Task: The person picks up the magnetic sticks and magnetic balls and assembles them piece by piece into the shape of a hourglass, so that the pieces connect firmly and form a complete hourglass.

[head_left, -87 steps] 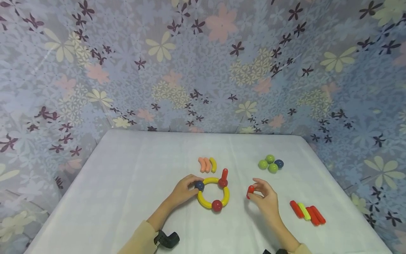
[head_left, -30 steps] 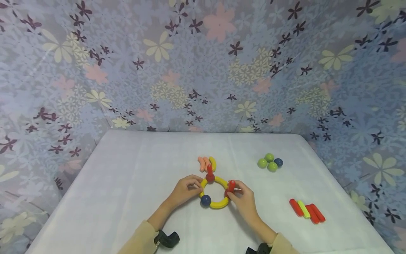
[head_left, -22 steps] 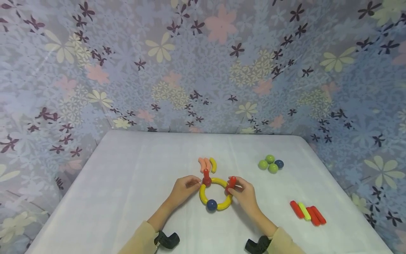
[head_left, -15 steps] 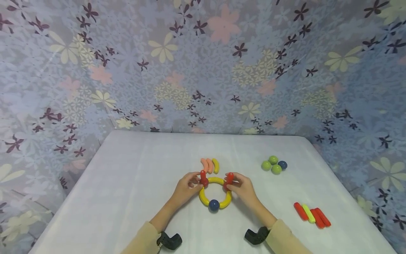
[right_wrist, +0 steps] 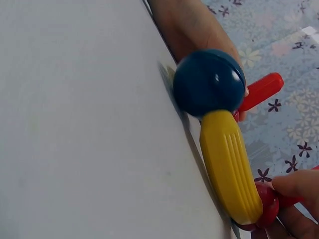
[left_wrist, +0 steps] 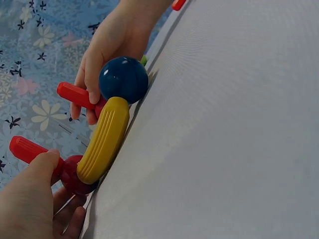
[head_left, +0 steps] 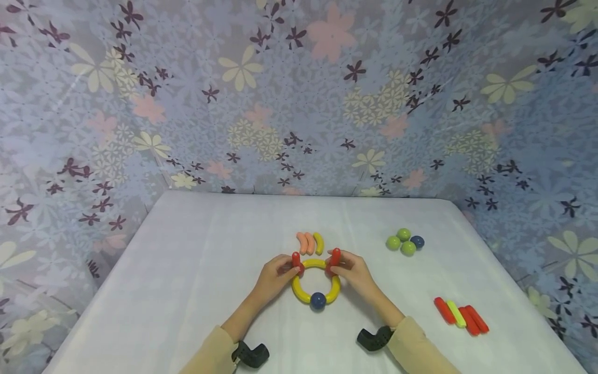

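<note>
Currently, the thumb and fingers of the left hand (head_left: 274, 274) pinch the left red rod (left_wrist: 27, 149) low down, where it meets the left red ball (left_wrist: 75, 177); the right hand (head_left: 353, 272) grips the right red rod (head_left: 335, 256) in the same way, at the right red ball (head_left: 329, 270). Both rods stand roughly upright on a ring of three yellow curved rods (head_left: 300, 291), closed at the near side by a blue ball (head_left: 318, 301). The ring lies between the hands, at the middle of the table. Joints appear to be contact-only, probably magnetic; unequal pull or twist from the two hands may therefore part a curved rod from its ball. Sideways force on either upright may tip it off its seat, and a freed ball may roll. The supporting surface is a white tablecloth (head_left: 224, 301). Just beyond the ring lie two salmon curved rods (head_left: 306, 243) and a spare yellow curved rod (head_left: 318, 243); to the right are clustered green and blue balls (head_left: 408, 248) and a row of red and lime straight rods (head_left: 469, 321). A floral curtain (head_left: 280, 104) encloses the table's far side.
</note>
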